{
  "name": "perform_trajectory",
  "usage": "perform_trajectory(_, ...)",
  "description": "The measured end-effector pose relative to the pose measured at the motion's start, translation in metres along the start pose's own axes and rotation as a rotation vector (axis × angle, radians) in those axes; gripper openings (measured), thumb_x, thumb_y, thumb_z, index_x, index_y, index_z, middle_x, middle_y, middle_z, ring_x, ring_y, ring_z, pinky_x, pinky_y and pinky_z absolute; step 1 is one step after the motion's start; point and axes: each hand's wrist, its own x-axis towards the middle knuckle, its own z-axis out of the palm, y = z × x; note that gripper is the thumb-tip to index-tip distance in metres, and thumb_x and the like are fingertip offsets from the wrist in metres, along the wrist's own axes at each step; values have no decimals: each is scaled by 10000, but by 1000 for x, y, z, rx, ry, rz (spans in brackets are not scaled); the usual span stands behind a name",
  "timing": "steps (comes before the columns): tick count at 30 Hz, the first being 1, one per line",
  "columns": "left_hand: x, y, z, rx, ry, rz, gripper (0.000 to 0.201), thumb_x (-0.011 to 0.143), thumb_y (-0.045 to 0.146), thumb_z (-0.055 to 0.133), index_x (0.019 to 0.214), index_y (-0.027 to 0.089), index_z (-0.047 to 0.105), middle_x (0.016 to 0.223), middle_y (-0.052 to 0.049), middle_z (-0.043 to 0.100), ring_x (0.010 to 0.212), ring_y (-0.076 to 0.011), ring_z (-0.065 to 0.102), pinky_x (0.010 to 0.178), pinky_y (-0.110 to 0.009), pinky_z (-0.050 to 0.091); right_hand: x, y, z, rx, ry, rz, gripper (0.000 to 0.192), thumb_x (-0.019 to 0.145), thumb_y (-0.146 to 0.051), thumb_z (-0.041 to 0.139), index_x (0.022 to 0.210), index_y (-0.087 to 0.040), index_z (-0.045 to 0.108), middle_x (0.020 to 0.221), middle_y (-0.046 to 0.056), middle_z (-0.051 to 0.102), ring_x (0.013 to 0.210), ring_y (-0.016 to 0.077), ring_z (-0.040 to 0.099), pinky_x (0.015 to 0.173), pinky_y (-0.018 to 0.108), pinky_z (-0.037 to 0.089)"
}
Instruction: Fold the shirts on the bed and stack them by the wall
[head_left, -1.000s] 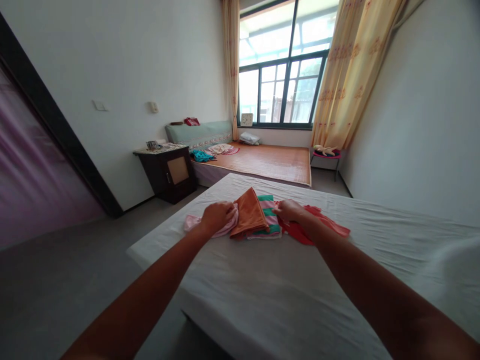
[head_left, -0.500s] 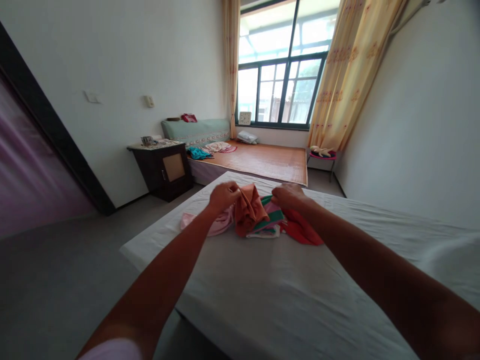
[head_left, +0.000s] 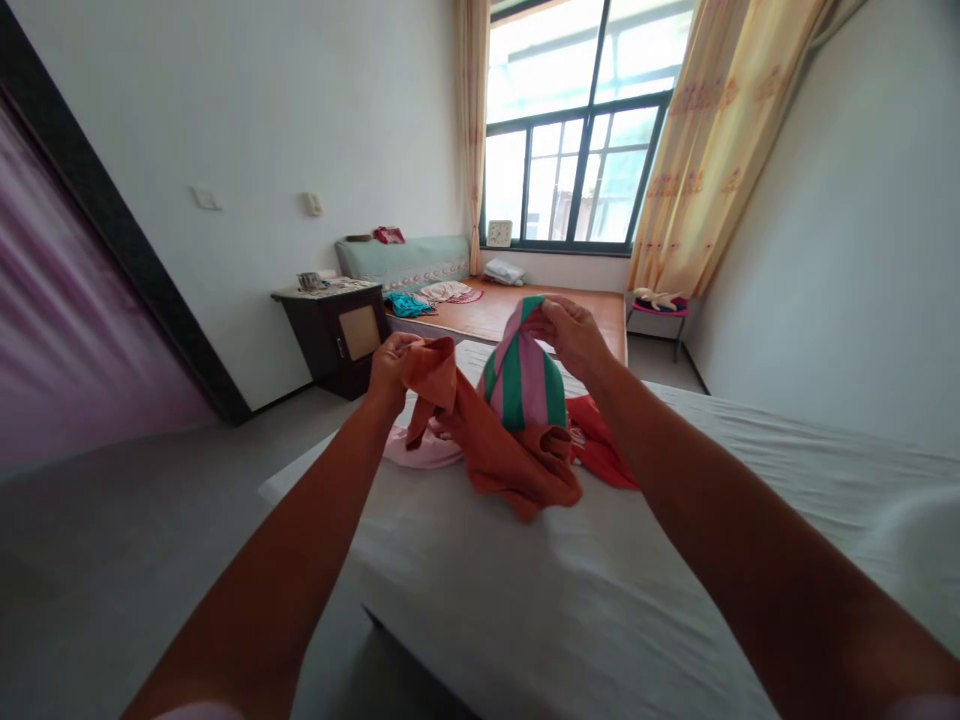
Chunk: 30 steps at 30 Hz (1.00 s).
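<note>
My left hand (head_left: 391, 375) pinches one end of an orange-brown garment (head_left: 491, 435), which stretches down to the right onto the white-sheeted bed (head_left: 622, 600). Higher up, my right hand (head_left: 571, 335) grips the top of a green-and-pink striped garment (head_left: 521, 385). The stripes hang below that hand, and their lower part is hidden behind the orange-brown cloth. On the left a pale pink garment (head_left: 420, 450) lies on the sheet, partly covered. A red garment (head_left: 604, 450) lies to the right, close to my right forearm.
Beyond stands a second bed with a brown mat (head_left: 510, 305), holding a blue cloth (head_left: 409, 304) and a pale cloth (head_left: 450, 291). A dark cabinet (head_left: 330, 335) stands at its left. A pink-topped stool (head_left: 660, 306) is near the curtain (head_left: 712, 150).
My hands have moved up and apart from the pile. The striped garment is lifted by my right hand, and the orange-brown one is drawn out leftward by my left.
</note>
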Motion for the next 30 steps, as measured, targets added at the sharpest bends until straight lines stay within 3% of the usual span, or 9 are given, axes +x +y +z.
perform_trajectory(3, -1, -10, -13, 110, 74, -32, 290, 720, 390, 613, 871, 144, 584, 684, 17, 623, 579, -131, 600, 521, -226, 461, -1, 8, 0, 34, -172, 99, 328, 803, -502, 549, 971, -225, 599, 886, 35, 712, 745, 124, 668, 676, 238, 522)
perform_trajectory(7, -25, -31, -29, 279, -129, -102, 353, 771, 412, 548, 1010, 153, 553, 846, -51, 676, 701, -167, 654, 622, -286, 517, -30, 54, -32, -662, -398, 418, 230, 732, -392, 641, 777, -167, 638, 612, 17, 670, 528, 121, 618, 502, 198, 456)
perform_trajectory(10, -45, -41, -33, 423, -218, -36, 367, 798, 412, 521, 1049, 150, 575, 1003, -97, 679, 905, -202, 656, 809, -335, 513, -59, 85, -44, -1063, -466, 401, 210, 614, -347, 715, 565, -164, 625, 461, -23, 579, 494, 115, 578, 471, 178, 390)
perform_trajectory(13, -59, -41, -28, 499, -308, 14, 313, 829, 381, 478, 999, 164, 626, 1057, -85, 673, 994, -207, 631, 883, -323, 489, -76, 96, -35, -1184, -432, 361, 161, 600, -321, 721, 564, -178, 655, 564, 28, 646, 594, 164, 617, 515, 214, 398)
perform_trajectory(19, -66, -33, -21, 694, -313, 175, 245, 847, 259, 459, 997, 185, 638, 1060, -67, 657, 1040, -200, 591, 963, -339, 440, -42, 62, -17, -1381, -372, 242, 102, 646, -259, 670, 681, -169, 704, 867, 148, 709, 900, 284, 635, 711, 314, 431)
perform_trajectory(22, -71, -22, -16, 749, -266, 295, 236, 864, 219, 453, 1006, 188, 639, 1068, -69, 646, 1051, -202, 568, 985, -351, 420, -9, 27, -14, -1293, -225, 84, 149, 723, -301, 599, 723, -181, 688, 844, 109, 701, 874, 238, 623, 696, 282, 425)
perform_trajectory(25, -77, -7, 1, 765, -243, 374, 228, 881, 228, 465, 1020, 211, 646, 1062, -63, 646, 1071, -211, 547, 989, -366, 415, 10, -4, -3, -793, -35, -6, 242, 818, -344, 480, 714, -181, 626, 624, 23, 622, 603, 136, 564, 523, 214, 381)
perform_trajectory(28, -79, 3, 32, 703, -313, 343, 275, 863, 225, 517, 1117, 234, 622, 1115, -62, 638, 1082, -220, 545, 965, -369, 434, 6, -17, 16, -293, -108, 129, 237, 823, -370, 507, 685, -187, 566, 478, -49, 495, 414, 77, 415, 398, 177, 290)
perform_trajectory(30, -76, 2, 54, 597, -365, 224, 309, 846, 211, 543, 1146, 228, 614, 1096, -65, 650, 1022, -230, 578, 903, -370, 472, -5, -15, 30, -106, -215, 207, 227, 795, -386, 578, 687, -187, 563, 492, -57, 507, 402, 62, 411, 386, 162, 301)
